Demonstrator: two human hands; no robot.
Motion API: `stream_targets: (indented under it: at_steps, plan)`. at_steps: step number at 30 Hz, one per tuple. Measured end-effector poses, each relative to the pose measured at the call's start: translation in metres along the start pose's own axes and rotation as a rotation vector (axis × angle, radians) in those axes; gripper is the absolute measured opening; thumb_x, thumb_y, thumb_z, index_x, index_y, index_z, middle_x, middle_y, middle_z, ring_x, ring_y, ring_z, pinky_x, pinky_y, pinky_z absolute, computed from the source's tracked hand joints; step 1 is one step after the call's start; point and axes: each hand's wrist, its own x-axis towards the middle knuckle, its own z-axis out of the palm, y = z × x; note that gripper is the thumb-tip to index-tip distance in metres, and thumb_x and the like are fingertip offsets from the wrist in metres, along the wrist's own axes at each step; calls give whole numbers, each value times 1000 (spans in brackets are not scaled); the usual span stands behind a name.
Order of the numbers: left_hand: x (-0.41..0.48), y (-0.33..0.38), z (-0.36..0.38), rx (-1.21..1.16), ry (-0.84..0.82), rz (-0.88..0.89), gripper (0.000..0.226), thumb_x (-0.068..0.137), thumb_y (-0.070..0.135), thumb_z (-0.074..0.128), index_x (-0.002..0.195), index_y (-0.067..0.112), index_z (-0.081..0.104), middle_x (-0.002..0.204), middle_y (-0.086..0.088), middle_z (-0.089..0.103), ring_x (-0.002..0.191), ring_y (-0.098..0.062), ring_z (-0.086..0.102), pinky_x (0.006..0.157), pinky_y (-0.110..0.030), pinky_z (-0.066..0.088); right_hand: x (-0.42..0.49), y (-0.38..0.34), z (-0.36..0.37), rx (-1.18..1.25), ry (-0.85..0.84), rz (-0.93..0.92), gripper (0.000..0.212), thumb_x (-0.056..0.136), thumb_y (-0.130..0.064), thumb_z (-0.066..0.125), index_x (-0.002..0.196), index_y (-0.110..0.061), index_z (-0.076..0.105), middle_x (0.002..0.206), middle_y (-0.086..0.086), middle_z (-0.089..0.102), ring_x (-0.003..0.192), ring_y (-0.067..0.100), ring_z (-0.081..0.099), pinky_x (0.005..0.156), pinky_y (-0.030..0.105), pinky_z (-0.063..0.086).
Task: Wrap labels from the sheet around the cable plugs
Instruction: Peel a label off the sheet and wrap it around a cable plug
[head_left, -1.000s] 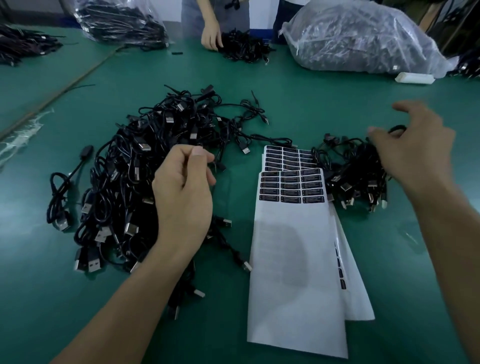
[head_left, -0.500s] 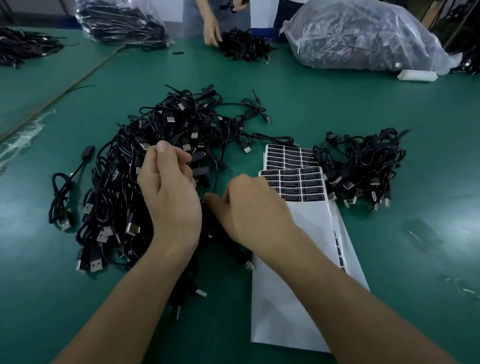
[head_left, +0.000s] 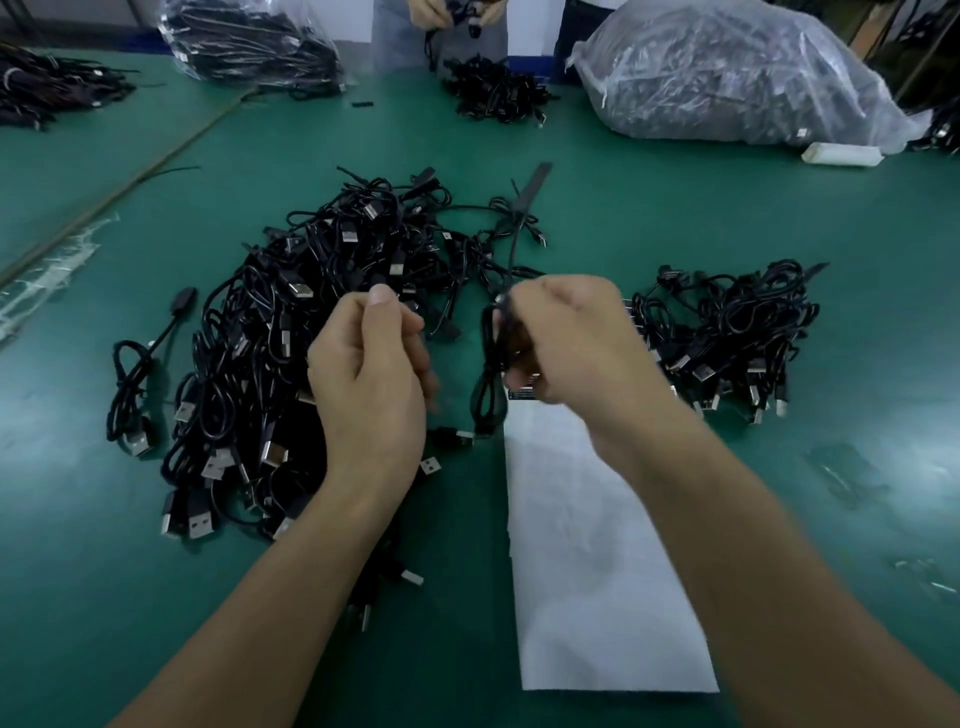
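Head view: a looped cable is gripped in the curled fingers of the right hand, above the label sheet and beside the cable pile. The left hand is pinched thumb to forefinger; what is held cannot be told. The plug should be steadied before a label is wrapped. Half a second earlier, the right hand was lower, at the pile.

Left grip curled, thumb atop; right grip fisted; forearms converging.
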Motion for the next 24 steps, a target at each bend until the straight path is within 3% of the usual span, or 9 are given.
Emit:
stream_targets:
  at_steps: [2,6,10,12,15,18,21,24]
  plan:
    - [0,2,0,-61,-48,-89,38,108,30,43,87,7,64,64,2,64,54,-13,62,45,-23,47,-13,0,-12,224,-191,58,37,100,-10,46,65,-13,57,59,4,56,42,12,49,37,21,31]
    - [3,6,3,-182,-166,-318,46,105,48,44,99,11,71,81,-7,77,71,-19,75,57,-22,56,-34,10,-11,379,-506,158,32,103,-11,49,74,-11,64,63,5,66,39,9,55,34,15,36]
    - [2,4,4,-207,-228,-340,31,105,27,52,88,9,72,67,-3,72,58,-15,69,53,-23,55,-39,26,2,283,-555,209,28,101,-5,50,78,-9,65,69,9,69,47,14,63,39,18,45]
    - [2,2,5,-142,-229,-306,29,105,22,52,88,10,72,61,1,66,51,-10,62,48,-21,52,-32,31,-1,85,-481,185,24,100,-8,52,81,-2,67,70,9,71,52,15,66,45,22,50]
    - [1,-1,4,-32,-242,-259,28,106,19,49,89,13,70,56,5,58,44,-7,50,43,-20,45,-16,44,-24,-434,-114,59,22,95,-21,59,82,-8,71,75,9,72,68,21,68,64,33,56]
    - [0,-5,5,25,-281,-256,29,106,16,46,85,15,66,52,6,45,40,-7,34,36,-20,32,-12,52,-46,-770,161,70,24,94,-31,61,98,-8,68,97,10,69,91,30,63,81,40,55]
    - [-2,-8,7,120,-317,-224,30,107,16,43,82,18,61,50,10,34,41,-7,22,37,-19,21,-16,56,-46,-914,127,202,60,89,-56,62,127,-11,53,125,14,53,118,38,49,95,44,45]
    - [-4,-9,8,163,-329,-219,32,107,20,40,78,16,52,51,11,32,42,-6,22,37,-18,21,-19,58,-43,-882,127,244,83,79,-67,66,142,-20,39,129,14,43,123,41,43,92,44,40]
